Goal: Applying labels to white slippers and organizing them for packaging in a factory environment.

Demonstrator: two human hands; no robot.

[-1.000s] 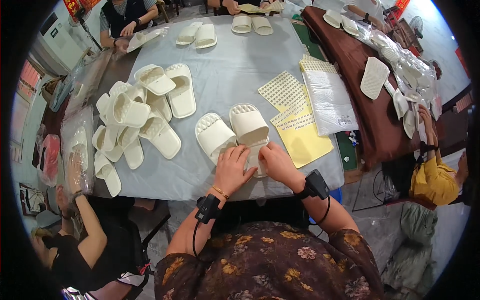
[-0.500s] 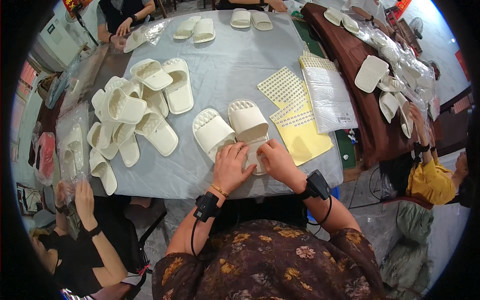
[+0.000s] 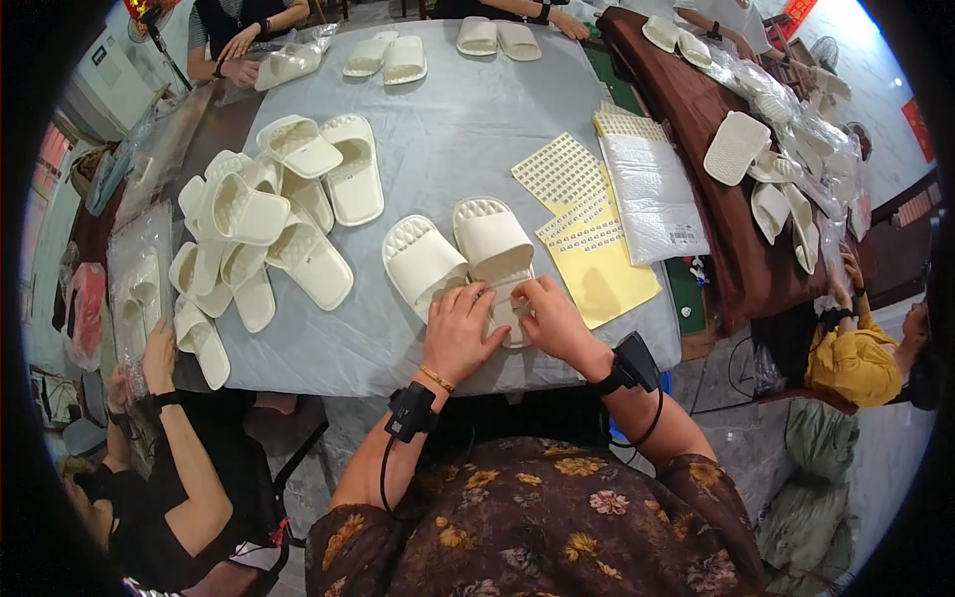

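A pair of cream slippers lies before me: the left slipper (image 3: 426,261) and the right slipper (image 3: 492,239), heels toward me. My left hand (image 3: 463,333) rests over the heel end of the pair, fingers laid forward and thumb apart on the right slipper's insole. On that same insole, the fingers of my right hand (image 3: 552,320) are bent and pressed together; whatever they may hold is too small to make out. To their right lie sticker sheets (image 3: 559,174) and a yellow backing sheet (image 3: 602,284).
A pile of cream slippers (image 3: 249,211) covers the table's left part. Two more pairs sit at the far edge. A white padded packet (image 3: 652,194) lies right of the sheets. Co-workers handle slippers and plastic bags (image 3: 139,279) around the table; a brown-covered table (image 3: 686,149) adjoins at right.
My hands and the pair stay almost still. The co-worker at left has moved a hand to the pile's nearest slipper; the one at right has lowered their hands from the slippers.
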